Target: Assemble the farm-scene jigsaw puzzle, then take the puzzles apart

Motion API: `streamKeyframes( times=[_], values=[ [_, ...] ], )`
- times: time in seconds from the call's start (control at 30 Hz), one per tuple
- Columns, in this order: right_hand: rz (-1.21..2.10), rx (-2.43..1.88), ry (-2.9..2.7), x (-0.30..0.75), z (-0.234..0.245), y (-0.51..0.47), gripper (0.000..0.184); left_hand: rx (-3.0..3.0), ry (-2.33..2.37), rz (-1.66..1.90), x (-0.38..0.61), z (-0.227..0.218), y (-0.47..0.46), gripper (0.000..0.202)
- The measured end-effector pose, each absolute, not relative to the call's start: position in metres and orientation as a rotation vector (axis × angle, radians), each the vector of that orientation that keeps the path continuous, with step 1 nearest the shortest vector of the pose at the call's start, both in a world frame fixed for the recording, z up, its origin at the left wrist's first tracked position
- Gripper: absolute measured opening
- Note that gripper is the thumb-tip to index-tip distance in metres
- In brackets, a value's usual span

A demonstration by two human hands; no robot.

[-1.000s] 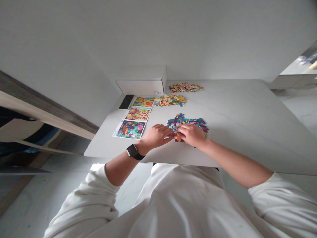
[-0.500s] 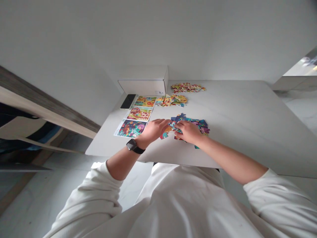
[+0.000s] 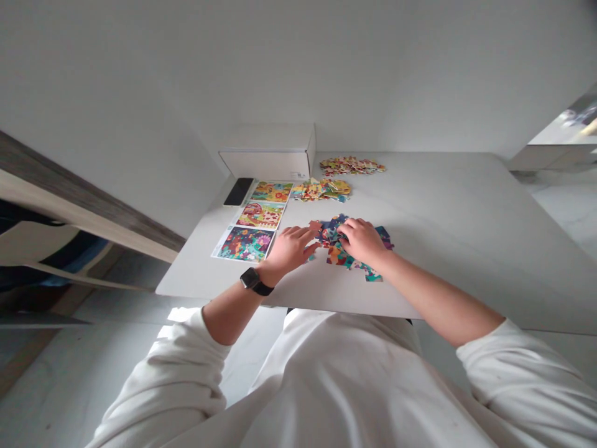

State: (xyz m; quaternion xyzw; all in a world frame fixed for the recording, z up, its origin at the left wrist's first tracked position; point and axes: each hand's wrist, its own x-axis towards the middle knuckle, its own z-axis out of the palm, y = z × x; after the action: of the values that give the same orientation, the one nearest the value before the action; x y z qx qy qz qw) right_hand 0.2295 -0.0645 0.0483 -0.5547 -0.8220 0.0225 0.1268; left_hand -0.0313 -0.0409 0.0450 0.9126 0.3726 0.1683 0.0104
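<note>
A pile of blue and multicoloured jigsaw pieces (image 3: 347,255) lies on the white table (image 3: 448,236) just in front of me. My left hand (image 3: 289,249), with a black watch on its wrist, rests flat at the pile's left edge, fingers spread and touching pieces. My right hand (image 3: 361,239) lies on top of the pile, fingers curled down over the pieces. Whether either hand grips a single piece is hidden by the fingers.
Three picture cards (image 3: 260,214) lie in a row to the left, with a black phone (image 3: 237,191) beyond them. A white box (image 3: 270,155) stands at the back. Two other heaps of pieces, yellow (image 3: 324,188) and reddish (image 3: 352,165), lie farther back.
Both hands have spread the blue pile outward; pieces now lie scattered nearer the table's front edge. The left hand's fingers have opened flat and the right hand has slid farther onto the pile.
</note>
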Motion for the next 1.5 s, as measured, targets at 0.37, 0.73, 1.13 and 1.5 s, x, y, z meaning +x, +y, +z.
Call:
streamKeyframes(
  times=[0.37,0.73,1.13,1.5],
  values=[
    [0.162,-1.384,-2.583,0.257,0.047,-0.104,0.033,2.920,0.765,0.351,-0.005,0.039,-0.064,0.024],
    [0.014,-1.428,-2.488,0.253,0.040,-0.108,0.037,3.077,0.501,0.569,-0.001,0.041,-0.041,0.029],
    [-0.016,-1.419,-2.355,0.256,0.045,-0.095,0.015,2.866,0.629,0.796,0.003,0.040,-0.038,0.019],
    [0.422,-1.195,-2.145,0.236,0.036,-0.080,0.010,2.285,0.867,1.084,-0.010,0.080,-0.041,0.015]
  ],
)
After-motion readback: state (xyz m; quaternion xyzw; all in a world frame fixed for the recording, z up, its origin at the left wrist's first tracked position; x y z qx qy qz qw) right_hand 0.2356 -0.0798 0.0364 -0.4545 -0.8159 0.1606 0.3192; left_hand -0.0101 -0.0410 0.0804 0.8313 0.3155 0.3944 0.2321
